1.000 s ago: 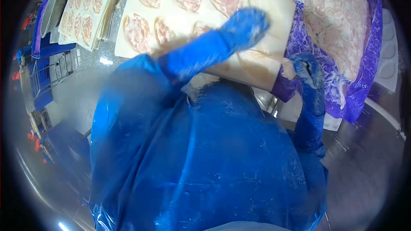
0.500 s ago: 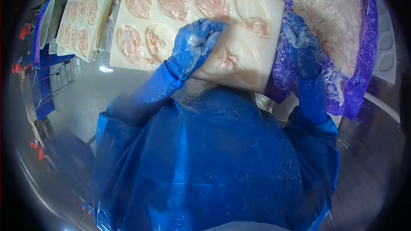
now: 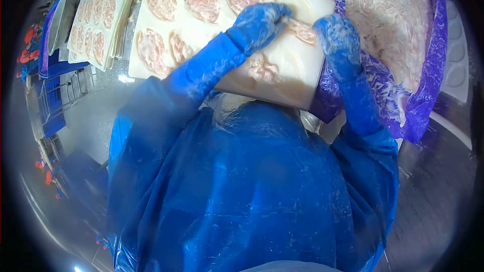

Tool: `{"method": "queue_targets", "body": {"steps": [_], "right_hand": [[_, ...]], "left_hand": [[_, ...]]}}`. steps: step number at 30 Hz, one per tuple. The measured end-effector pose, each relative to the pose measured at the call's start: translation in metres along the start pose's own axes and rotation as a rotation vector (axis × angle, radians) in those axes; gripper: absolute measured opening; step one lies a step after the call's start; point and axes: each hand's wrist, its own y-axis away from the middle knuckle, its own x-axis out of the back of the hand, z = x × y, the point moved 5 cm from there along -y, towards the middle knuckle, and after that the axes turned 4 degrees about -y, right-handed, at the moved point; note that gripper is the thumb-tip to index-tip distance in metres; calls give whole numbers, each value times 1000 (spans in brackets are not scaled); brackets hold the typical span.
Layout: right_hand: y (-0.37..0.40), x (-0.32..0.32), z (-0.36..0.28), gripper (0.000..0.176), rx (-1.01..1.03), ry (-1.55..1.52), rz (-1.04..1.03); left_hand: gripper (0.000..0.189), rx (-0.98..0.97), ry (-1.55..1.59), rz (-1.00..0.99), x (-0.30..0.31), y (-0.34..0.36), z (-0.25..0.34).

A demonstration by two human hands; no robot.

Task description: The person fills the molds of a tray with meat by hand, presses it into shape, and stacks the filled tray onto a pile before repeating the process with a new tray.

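A strip of pale raw meat (image 3: pixel 301 31) stretches between my two blue-gloved hands, over the right end of a white tray (image 3: pixel 227 45) with oval hollows. My left hand (image 3: pixel 261 24) pinches the strip's left end. At its other end my right hand (image 3: pixel 339 40), smeared with white residue, is closed on the meat near the tray's right edge. Pink meat (image 3: pixel 202 1) fills several hollows. A smaller piece (image 3: pixel 180 48) fills part of a lower hollow, and a loose lump (image 3: pixel 263 68) lies below my left hand.
Right of the tray, a large heap of raw meat (image 3: pixel 388 15) lies in purple sheeting (image 3: pixel 428 88). At the left stands a stack of filled trays (image 3: pixel 101 32) beside a blue crate (image 3: pixel 63 65). Another hollowed white tray (image 3: pixel 456 50) sits at the far right.
My left hand has moved right and up across the tray to the meat piece. My right hand has shifted left from the purple sheeting's edge. The piece is now stretched between both hands.
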Motion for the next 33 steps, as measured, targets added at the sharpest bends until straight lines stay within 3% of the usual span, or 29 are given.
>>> {"method": "queue_targets", "body": {"steps": [1,2,3,5,6,7,9,10,12,14,17,18,19,20,22,24,26,29,30,31,33], "right_hand": [[13,-5,-5,19,83,234,152],[26,-7,-10,20,165,469,302],[29,2,-13,20,161,470,303],[28,11,-12,23,-23,-269,51],[30,3,-16,23,-23,-271,48],[33,-10,-20,24,-22,-217,40],[26,-20,-23,26,-18,-160,38],[19,-21,-23,28,-48,-171,27],[13,-15,-18,29,-79,-180,10],[6,9,-8,36,14,-115,75],[10,7,-18,37,46,-121,131],[13,-4,-26,36,14,-171,56],[16,-13,-31,35,-18,-221,-18],[16,-11,-36,34,24,-290,127],[17,-1,-23,30,44,-233,91],[19,11,-23,27,51,-174,53],[13,21,-28,21,-114,-289,102],[-10,-5,-45,21,-67,-230,68],[-9,-26,-42,22,-26,-262,159],[-6,-24,-40,22,-26,-265,164],[9,-11,-44,31,46,-201,226]], "left_hand": [[32,-28,14,48,6,7,9],[37,15,-19,-94,8,18,14],[37,12,-19,-96,23,21,23],[34,102,-33,-289,38,23,34],[29,244,-74,-271,40,16,26],[29,246,-73,-271,33,10,22],[25,-47,5,-121,19,-7,24],[20,-182,-109,-88,11,-11,24],[21,-156,-207,-77,5,-21,6],[23,-138,-303,-69,5,-28,5],[30,-325,-325,30,16,-33,19],[31,-437,-261,49,7,-33,15],[31,-434,-261,51,2,-33,7],[33,-424,-336,-8,-5,-34,-3],[39,-366,-474,-123,-3,-35,-17],[39,-363,-447,-106,7,-30,-18],[44,-380,-404,-48,8,-26,-18],[50,-494,-460,-31,-15,-24,-19],[47,-345,-543,-121,-11,-23,-21],[47,-347,-549,-122,-1,-21,-14],[51,-205,-857,-146,14,-13,-7]]}}
